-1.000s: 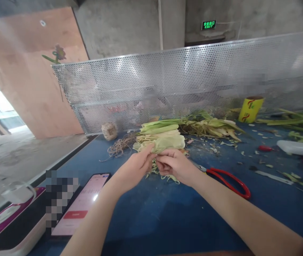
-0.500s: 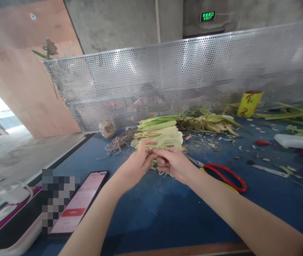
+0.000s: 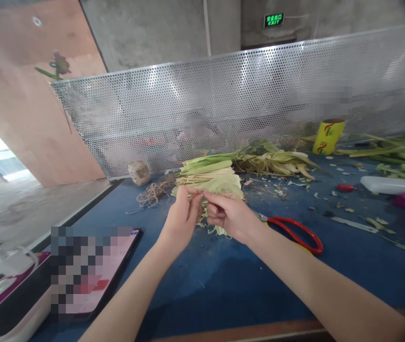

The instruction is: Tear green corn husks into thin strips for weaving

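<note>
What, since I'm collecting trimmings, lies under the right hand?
Pale green shreds poke out beneath the right hand, apparently resting on the blue tabletop. Whatever lies directly under its palm and curled fingers is covered.

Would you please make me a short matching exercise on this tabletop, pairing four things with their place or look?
Column one
1. Leaf stack
2. Scissors
3. Roll
4. Phone

Column two
A. Yellow, standing near the perforated metal screen
B. Lying face up, with a pink display
C. Showing a red handle loop, to the right of the right hand
D. Greenish, just beyond the fingertips of the right hand and the left hand

Pairs: 1-D, 2-C, 3-A, 4-B
</note>
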Tool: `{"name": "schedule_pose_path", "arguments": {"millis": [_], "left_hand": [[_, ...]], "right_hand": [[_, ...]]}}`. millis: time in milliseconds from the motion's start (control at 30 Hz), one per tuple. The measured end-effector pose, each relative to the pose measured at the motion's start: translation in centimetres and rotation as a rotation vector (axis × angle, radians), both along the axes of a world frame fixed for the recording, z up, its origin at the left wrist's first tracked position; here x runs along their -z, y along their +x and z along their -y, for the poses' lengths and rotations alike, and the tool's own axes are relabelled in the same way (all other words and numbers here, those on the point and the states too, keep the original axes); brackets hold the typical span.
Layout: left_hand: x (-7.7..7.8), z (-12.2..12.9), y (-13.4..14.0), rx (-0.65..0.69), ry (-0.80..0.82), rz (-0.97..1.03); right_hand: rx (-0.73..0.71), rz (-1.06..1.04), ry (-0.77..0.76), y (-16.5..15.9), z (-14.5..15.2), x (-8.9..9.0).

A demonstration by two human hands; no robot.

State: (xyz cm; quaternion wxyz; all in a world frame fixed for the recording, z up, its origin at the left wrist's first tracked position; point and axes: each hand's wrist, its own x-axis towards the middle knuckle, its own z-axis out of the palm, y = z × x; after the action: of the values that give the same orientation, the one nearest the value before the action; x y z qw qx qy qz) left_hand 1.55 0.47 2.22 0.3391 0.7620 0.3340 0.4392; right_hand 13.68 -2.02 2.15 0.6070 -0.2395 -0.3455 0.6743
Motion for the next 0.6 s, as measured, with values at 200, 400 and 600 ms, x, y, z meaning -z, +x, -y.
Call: {"name": "schedule_pose_path", "arguments": {"millis": [200,400,600], "left_hand": [[-0.02,0.09,-0.42,-0.131,0.146,-0.013],[-0.03,-0.32,-0.05,-0.164,0.035,0.136],[-0.26,0.03,0.57,-0.057,-0.097,0.256]], "right_hand": [[-0.04,0.042,0.122,0.06,0.24,-0.31],[0.189,0.51,0.316,0.49,0.31,-0.13],[0.63,1.033,0.507,0.66,0.87,0.45]]}}
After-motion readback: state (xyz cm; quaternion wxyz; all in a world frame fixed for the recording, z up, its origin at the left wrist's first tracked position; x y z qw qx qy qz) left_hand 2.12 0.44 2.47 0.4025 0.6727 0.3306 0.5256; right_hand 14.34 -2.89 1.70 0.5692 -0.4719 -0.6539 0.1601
